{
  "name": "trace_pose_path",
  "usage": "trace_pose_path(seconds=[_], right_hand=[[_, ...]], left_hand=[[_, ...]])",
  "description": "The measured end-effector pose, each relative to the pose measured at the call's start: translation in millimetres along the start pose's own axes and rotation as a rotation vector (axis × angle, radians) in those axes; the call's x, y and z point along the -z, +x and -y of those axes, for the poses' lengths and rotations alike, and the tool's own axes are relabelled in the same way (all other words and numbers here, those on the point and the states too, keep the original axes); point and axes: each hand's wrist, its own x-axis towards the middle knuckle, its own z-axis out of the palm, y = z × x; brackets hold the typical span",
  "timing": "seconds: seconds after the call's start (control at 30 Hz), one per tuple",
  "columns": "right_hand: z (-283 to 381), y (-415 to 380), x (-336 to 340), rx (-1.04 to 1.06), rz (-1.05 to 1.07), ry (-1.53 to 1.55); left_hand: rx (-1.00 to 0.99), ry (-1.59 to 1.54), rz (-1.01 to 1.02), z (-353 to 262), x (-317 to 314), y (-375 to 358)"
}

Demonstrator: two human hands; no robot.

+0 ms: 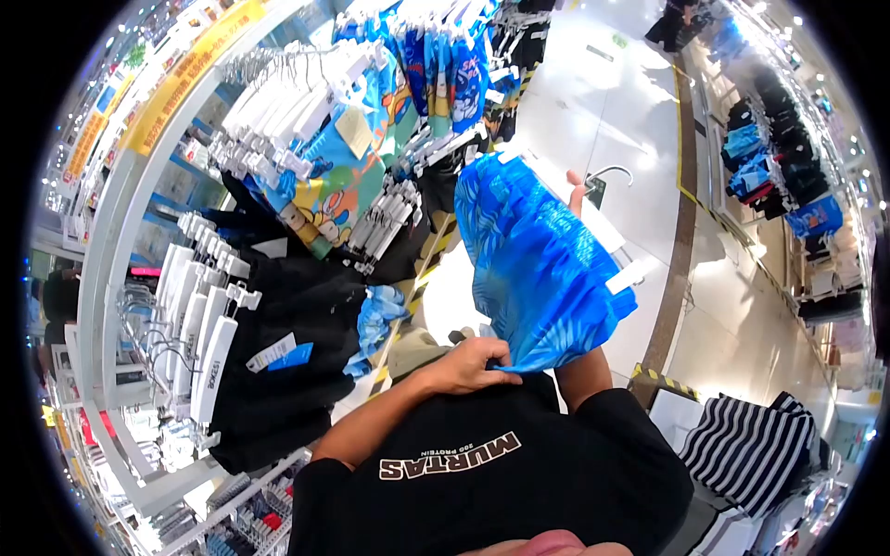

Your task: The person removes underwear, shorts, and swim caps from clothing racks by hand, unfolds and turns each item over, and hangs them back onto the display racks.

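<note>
In front of me are blue shorts point(542, 269) with a leaf pattern and a gathered elastic waist, fixed to a white clip hanger point(601, 232). The hanger's metal hook points up and to the right. My left hand point(475, 363) is closed, pinching the shorts' lower edge near my chest. My right forearm passes behind the fabric, and a finger of my right hand point(577, 193) shows beside the hanger bar, apparently gripping it. The shorts hide most of that hand.
Left stands a white rack point(107, 361) with black garments point(292, 343) on white hangers. Printed children's clothes point(329, 185) hang beyond it. Striped fabric point(751, 454) lies at lower right. More clothing point(774, 139) hangs across the tiled aisle point(612, 93).
</note>
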Motion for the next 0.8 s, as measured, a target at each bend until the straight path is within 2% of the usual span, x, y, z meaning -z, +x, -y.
trace_pose_path(seconds=[0.03,0.17,0.2,0.3,0.33,0.37,0.4,0.43,0.5,0.53,0.57,0.63,0.67,0.7,0.8], right_hand=[[-6.6,4.8,1.5,0.093,-0.006,0.032],[-3.6,3.4,-1.7,0.241,-0.051,-0.347],[-3.0,4.3,-2.0,0.256,-0.053,-0.386],[-2.9,1.1,-6.4,0.302,-0.050,-0.520],[-9.1,6.5,-1.2,0.422,0.007,-0.566],[-18.1,15.5,10.5,0.540,0.064,-0.611],[-20.2,32.2,25.8,0.851,0.104,-0.868],[-6.4,21.5,13.8,1.134,0.067,-1.288],[-5.6,1.0,-8.7,1.056,0.087,-1.343],[-9.1,5.2,-10.8,1.164,0.089,-1.401],[-15.9,2.7,-15.1,1.017,0.064,-1.327],[-19.7,6.1,-14.5,1.131,0.150,-1.484],[-26.6,6.0,-14.5,1.058,0.149,-1.446],[-33.1,8.3,-13.3,1.089,0.124,-1.458],[-47.4,5.2,-21.8,1.124,0.190,-1.524]], left_hand=[[0.026,-0.017,-0.006,0.8,-0.1,0.0],[0.019,0.030,-0.101,8.4,7.6,-3.4],[0.047,0.028,-0.053,18.7,10.9,-5.4],[-0.001,-0.084,-0.231,21.7,11.0,-8.2],[0.125,-0.082,-0.200,21.6,15.9,-10.9],[0.105,-0.099,-0.248,19.3,18.8,-10.8],[0.085,-0.117,-0.296,16.6,21.3,-10.4],[0.067,-0.136,-0.344,15.6,23.6,-10.5],[0.011,-0.232,-0.374,20.9,27.4,-11.2],[-0.038,-0.307,-0.401,18.7,28.5,-10.9],[-0.087,-0.382,-0.427,17.7,29.4,-11.1],[-0.128,-0.374,-0.460,12.6,32.3,-12.3],[-0.131,-0.352,-0.508,-4.0,34.1,-12.0],[-0.135,-0.328,-0.556,-13.1,35.8,-11.5],[0.066,-0.079,-0.688,-13.0,38.9,-11.3]])
